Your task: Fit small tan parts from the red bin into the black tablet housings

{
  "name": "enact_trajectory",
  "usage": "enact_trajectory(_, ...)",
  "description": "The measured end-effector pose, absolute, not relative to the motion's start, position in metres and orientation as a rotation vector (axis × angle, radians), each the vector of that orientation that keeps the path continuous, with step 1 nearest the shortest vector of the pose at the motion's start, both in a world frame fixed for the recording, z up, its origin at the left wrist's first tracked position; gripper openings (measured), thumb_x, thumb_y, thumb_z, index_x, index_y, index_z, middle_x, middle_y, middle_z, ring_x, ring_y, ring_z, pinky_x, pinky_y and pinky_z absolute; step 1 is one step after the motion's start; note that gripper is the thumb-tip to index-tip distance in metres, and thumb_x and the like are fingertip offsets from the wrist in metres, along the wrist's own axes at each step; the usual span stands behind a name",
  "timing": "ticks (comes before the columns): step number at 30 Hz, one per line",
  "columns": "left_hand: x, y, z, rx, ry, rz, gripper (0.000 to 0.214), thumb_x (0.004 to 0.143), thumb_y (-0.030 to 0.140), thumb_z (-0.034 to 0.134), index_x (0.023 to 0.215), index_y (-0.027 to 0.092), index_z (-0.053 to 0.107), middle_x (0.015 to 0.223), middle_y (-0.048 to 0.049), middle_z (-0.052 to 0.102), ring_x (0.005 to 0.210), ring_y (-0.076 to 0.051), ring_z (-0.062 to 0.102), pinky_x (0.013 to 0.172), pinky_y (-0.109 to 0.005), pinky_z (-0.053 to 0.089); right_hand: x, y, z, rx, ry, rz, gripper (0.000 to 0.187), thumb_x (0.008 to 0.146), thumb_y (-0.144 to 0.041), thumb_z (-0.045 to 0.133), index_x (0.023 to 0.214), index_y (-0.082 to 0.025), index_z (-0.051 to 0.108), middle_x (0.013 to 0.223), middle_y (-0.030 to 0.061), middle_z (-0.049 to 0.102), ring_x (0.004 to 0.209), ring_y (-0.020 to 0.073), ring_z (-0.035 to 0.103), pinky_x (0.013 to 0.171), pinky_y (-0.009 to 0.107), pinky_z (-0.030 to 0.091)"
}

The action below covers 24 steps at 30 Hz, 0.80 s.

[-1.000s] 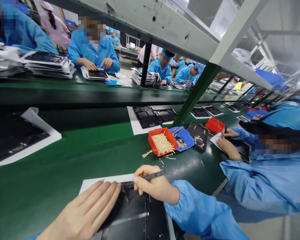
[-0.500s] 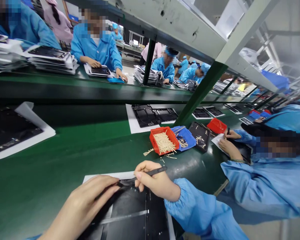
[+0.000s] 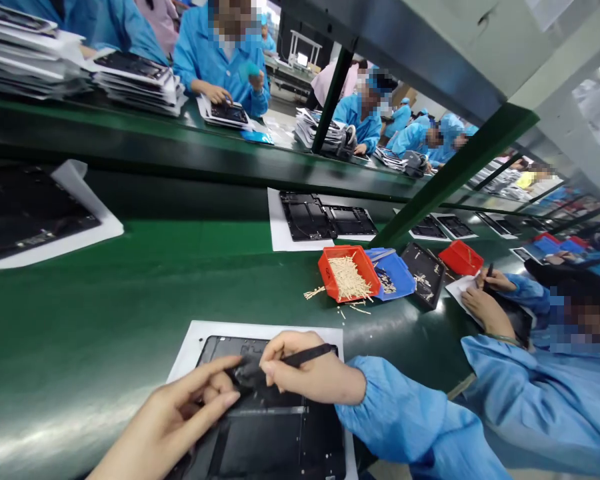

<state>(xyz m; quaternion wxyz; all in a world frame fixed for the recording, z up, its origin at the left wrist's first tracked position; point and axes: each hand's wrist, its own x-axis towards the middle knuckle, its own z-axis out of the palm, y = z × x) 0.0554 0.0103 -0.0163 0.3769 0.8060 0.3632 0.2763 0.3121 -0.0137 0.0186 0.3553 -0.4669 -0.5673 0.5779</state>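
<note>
The right hand (image 3: 313,380) pinches a black stick (image 3: 307,357) lying 3 to 9 o'clock, its tip at the dark flap (image 3: 250,375) on the black panel (image 3: 280,443), which the left hand (image 3: 175,420) pinches from 8 o'clock.

At lower centre are the person's two hands, a left hand (image 3: 175,417) and a right hand (image 3: 307,377), with one black stylus (image 3: 307,357) and one black panel (image 3: 280,440) on one white sheet (image 3: 193,343). Right of centre are two red bins (image 3: 330,277) (image 3: 461,259), one blue bin (image 3: 403,280) and one black tray (image 3: 423,267). Two stacks of panels (image 3: 30,57) (image 3: 137,77) fill the upper left. A co-worker's two hands (image 3: 485,310) (image 3: 495,281) are at the right edge.
</note>
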Motion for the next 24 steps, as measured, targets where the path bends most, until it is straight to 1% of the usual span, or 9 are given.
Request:
enact_trajectory(2, 0.045, 0.016, -0.024, 2.363, 0.926, 0.825, 0.040, 0.110, 0.052, 0.052, 0.126, 0.026, 0.078, 0.094, -0.0018, 0.082, 0.075, -0.015, 0.076, 0.066, -0.019, 0.061, 0.313, -0.001, 0.016, -1.261, -1.564, 1.318, 0.013, 0.091, -0.032, 0.073, 0.088, -0.020, 0.070, 0.076, -0.0010, 0.071, 0.065, 0.0119, 0.062, 0.065, 0.025, 0.050)
enact_trajectory(3, 0.041, 0.020, -0.029, 2.515, 0.908, 0.849, 0.036, 0.111, 0.046, 0.052, 0.124, 0.025, 0.078, 0.101, -0.0033, 0.082, 0.084, -0.016, 0.076, 0.073, -0.021, 0.061, 0.312, 0.006, 0.014, -1.285, -1.606, 1.257, 0.012, 0.091, -0.032, 0.073, 0.087, -0.021, 0.070, 0.077, -0.0006, 0.071, 0.067, 0.0126, 0.063, 0.066, 0.025, 0.050)
enact_trajectory(4, 0.037, 0.022, -0.034, 2.668, 0.900, 0.845, 0.034, 0.112, 0.038, 0.049, 0.123, 0.025, 0.078, 0.104, -0.0045, 0.081, 0.088, -0.017, 0.075, 0.077, -0.024, 0.060, 0.311, 0.012, 0.011, -1.301, -1.646, 1.219, 0.011, 0.091, -0.031, 0.072, 0.087, -0.021, 0.070, 0.078, -0.0005, 0.072, 0.069, 0.0131, 0.064, 0.068, 0.025, 0.051)
enact_trajectory(5, 0.035, 0.024, -0.038, 2.801, 0.890, 0.820, 0.035, 0.112, 0.029, 0.046, 0.123, 0.023, 0.078, 0.104, -0.0054, 0.079, 0.089, -0.018, 0.072, 0.078, -0.026, 0.058, 0.310, 0.019, 0.008, -1.307, -1.687, 1.200, 0.011, 0.091, -0.031, 0.072, 0.088, -0.021, 0.071, 0.079, -0.0003, 0.073, 0.071, 0.0133, 0.065, 0.069, 0.025, 0.051)
enact_trajectory(7, 0.034, 0.026, -0.047, 2.975, 0.896, 0.769, 0.039, 0.107, 0.012, 0.044, 0.126, 0.019, 0.077, 0.099, -0.0066, 0.076, 0.086, -0.020, 0.067, 0.076, -0.030, 0.054, 0.306, 0.029, 0.002, -1.287, -1.774, 1.174, 0.011, 0.093, -0.031, 0.071, 0.089, -0.021, 0.071, 0.082, 0.0000, 0.074, 0.073, 0.0136, 0.066, 0.072, 0.025, 0.053)
enact_trajectory(9, 0.037, 0.025, -0.051, 3.056, 0.915, 0.742, 0.040, 0.102, 0.004, 0.046, 0.126, 0.015, 0.076, 0.097, -0.0079, 0.073, 0.087, -0.021, 0.064, 0.075, -0.033, 0.052, 0.303, 0.035, -0.003, -1.248, -1.850, 1.149, 0.011, 0.094, -0.031, 0.069, 0.088, -0.021, 0.070, 0.085, 0.0007, 0.075, 0.076, 0.0140, 0.068, 0.075, 0.025, 0.055)
enact_trajectory(11, 0.041, 0.023, -0.050, 3.093, 0.920, 0.733, 0.039, 0.101, 0.003, 0.046, 0.125, 0.012, 0.075, 0.097, -0.0090, 0.072, 0.087, -0.022, 0.063, 0.074, -0.035, 0.051, 0.302, 0.038, -0.007, -1.217, -1.898, 1.129, 0.012, 0.095, -0.031, 0.067, 0.088, -0.021, 0.070, 0.086, 0.0013, 0.076, 0.077, 0.0145, 0.068, 0.077, 0.026, 0.056)
enact_trajectory(14, 0.044, 0.021, -0.047, 3.114, 0.924, 0.706, 0.039, 0.100, 0.001, 0.045, 0.123, 0.011, 0.075, 0.098, -0.0095, 0.071, 0.088, -0.023, 0.062, 0.075, -0.036, 0.050, 0.303, 0.039, -0.010, -1.174, -1.926, 1.104, 0.013, 0.097, -0.031, 0.065, 0.090, -0.021, 0.070, 0.087, 0.0023, 0.076, 0.078, 0.0149, 0.069, 0.078, 0.026, 0.056)
enact_trajectory(24, 0.040, 0.020, -0.052, 3.067, 0.932, 0.716, 0.043, 0.098, 0.000, 0.046, 0.127, 0.016, 0.074, 0.103, -0.0100, 0.072, 0.093, -0.025, 0.062, 0.075, -0.037, 0.048, 0.303, 0.039, -0.016, -1.154, -1.936, 1.099, 0.016, 0.099, -0.033, 0.064, 0.093, -0.021, 0.073, 0.094, 0.0043, 0.079, 0.083, 0.0165, 0.072, 0.083, 0.029, 0.059)
